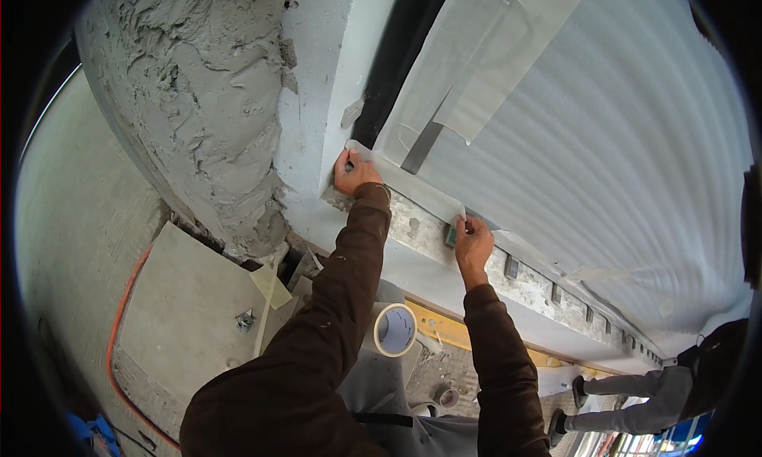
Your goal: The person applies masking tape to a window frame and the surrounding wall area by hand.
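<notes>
A pale strip of masking tape (417, 192) runs along the lower edge of a plastic-covered window frame. My left hand (357, 173) pinches its left end at the corner, beside the black frame upright (403, 56). Farther right, my right hand (475, 242) grips the other end between thumb and fingers. Just left of those fingers, a small green piece (451, 235) shows on the ledge. Wide strips of tape (496, 80) lie across the frame and the translucent plastic sheet (603, 155) above my hands.
Rough wet-looking mortar (198, 100) covers the wall at left. Below my arms stands a tape roll (379, 323) on its side face. An orange hose (112, 354) curves around a concrete slab (182, 314). Another person's legs (635, 401) are at lower right, near a yellow level (444, 327).
</notes>
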Motion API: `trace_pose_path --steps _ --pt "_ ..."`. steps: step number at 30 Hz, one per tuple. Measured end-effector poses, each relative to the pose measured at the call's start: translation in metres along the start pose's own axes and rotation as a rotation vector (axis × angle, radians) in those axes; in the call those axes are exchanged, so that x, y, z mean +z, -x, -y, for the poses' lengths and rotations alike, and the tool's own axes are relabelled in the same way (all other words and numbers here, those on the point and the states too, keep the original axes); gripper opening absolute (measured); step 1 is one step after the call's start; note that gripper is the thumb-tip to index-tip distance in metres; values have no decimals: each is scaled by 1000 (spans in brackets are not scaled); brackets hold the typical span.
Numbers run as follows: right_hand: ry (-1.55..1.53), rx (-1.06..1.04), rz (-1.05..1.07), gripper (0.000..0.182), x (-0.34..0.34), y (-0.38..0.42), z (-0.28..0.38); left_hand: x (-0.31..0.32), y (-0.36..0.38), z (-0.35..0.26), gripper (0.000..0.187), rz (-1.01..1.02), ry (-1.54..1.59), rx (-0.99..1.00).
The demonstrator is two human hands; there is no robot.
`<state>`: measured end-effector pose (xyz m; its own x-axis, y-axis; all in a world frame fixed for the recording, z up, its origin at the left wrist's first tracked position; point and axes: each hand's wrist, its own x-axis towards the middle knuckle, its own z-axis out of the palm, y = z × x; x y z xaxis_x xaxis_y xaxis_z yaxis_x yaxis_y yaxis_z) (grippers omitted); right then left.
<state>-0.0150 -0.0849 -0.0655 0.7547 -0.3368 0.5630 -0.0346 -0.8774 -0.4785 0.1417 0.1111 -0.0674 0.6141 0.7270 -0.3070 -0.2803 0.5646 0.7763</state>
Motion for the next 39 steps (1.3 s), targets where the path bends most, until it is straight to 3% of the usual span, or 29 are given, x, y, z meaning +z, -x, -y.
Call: trace_pose_path --steps 7,9,10,12,14,17,21,23,33,35,39 --pt "-9 51 9 20 1 -1 3 -1 9 1 35 -21 26 -72" --pt "-5 44 -2 22 1 -3 4 -4 29 1 47 -115 -258 165" --pt "-11 79 24 21 -2 -4 6 -9 39 1 47 -117 -260 162" --pt "-19 122 57 21 -2 -1 9 -23 55 1 57 174 -224 24" --pt "-30 133 62 21 -3 -3 7 -29 52 -1 47 153 -285 76" --pt "-19 118 55 21 -5 -4 7 -36 7 24 39 84 -65 -140" --pt "-65 129 62 20 -4 -5 5 -35 -11 12 44 63 -29 -335" --pt "-42 100 62 20 -5 -5 5 -39 -11 2 46 177 -49 -429" --pt "-23 69 70 19 -9 -5 7 -30 -20 6 38 215 75 -416" --pt "-51 100 72 19 -8 -3 8 -27 -21 7 24 112 121 -420" --pt "-42 82 58 19 -6 -1 5 -27 -6 2 22 73 90 -348"
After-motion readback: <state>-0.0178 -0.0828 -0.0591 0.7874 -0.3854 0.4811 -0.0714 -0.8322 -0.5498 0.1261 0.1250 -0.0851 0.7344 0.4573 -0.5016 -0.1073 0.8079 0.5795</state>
